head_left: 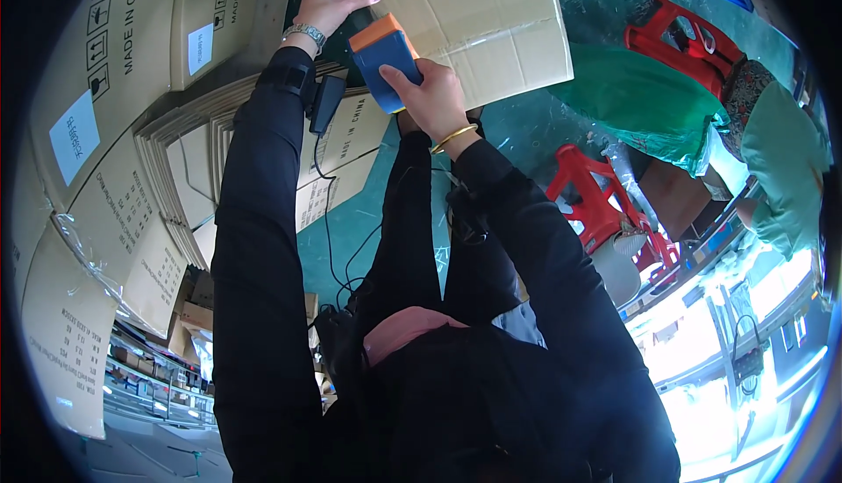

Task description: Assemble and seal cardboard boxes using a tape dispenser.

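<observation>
My right hand (pixel 436 102) is closed around a blue and orange tape dispenser (pixel 384 60), thumb lying across its blue side. Just left of it, my left hand (pixel 331 11) is raised with thumb and fingers pinched together. A small pale bit shows at those fingertips, too small to make out. Beyond both hands a brown cardboard box (pixel 491 31) has a strip of clear tape along its seam. The dispenser overlaps the box's near left edge; whether they touch I cannot tell.
Large printed cartons (pixel 96 88) and a stack of flattened cartons (pixel 202 167) crowd the left side. On the right are red plastic stools (pixel 583 189), a green plastic bag (pixel 645 102) and a pale green cushion-like bundle (pixel 781 167). A black cable (pixel 326 220) hangs beside my left arm.
</observation>
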### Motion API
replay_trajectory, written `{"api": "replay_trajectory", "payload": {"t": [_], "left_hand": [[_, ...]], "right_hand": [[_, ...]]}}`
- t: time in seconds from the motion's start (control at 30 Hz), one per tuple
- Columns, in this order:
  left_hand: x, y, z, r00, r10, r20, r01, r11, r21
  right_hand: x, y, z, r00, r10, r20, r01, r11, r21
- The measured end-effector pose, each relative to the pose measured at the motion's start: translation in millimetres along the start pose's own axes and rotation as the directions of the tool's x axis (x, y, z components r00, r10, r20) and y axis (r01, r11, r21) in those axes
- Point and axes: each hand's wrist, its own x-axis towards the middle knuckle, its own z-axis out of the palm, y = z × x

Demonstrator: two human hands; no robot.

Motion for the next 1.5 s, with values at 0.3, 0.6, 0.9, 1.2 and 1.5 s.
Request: {"api": "replay_trajectory", "payload": {"t": [0.3, 0.6, 0.9, 1.2, 1.5], "left_hand": [[20.0, -24.4, -4.9, 1.000, -0.002, 0.012, 0.003, 1.000, -0.023], [23.0, -26.5, -5.1, 1.000, 0.003, 0.021, -0.002, 0.998, -0.065], [1.4, -17.0, 11.0, 0.953, 0.010, -0.302, 0.012, 0.997, 0.072], [-144.0, -32.4, 169.3, 0.976, -0.217, 0.032, 0.202, 0.827, -0.524], [-136.0, -46.5, 160.7, 0.971, -0.207, 0.118, 0.236, 0.775, -0.586]], "right_hand": [[-105.9, 81.1, -7.7, 0.996, 0.089, 0.011, -0.089, 0.980, 0.175], [-143.9, 127.9, -11.4, 0.958, 0.275, 0.087, -0.288, 0.917, 0.276], [-124.2, 154.9, 2.2, 0.965, 0.260, 0.025, -0.255, 0.921, 0.294], [-129.4, 155.2, -8.8, 0.966, 0.255, 0.045, -0.259, 0.937, 0.234], [-167.8, 173.7, -14.6, 0.961, 0.270, 0.059, -0.277, 0.930, 0.241]]}}
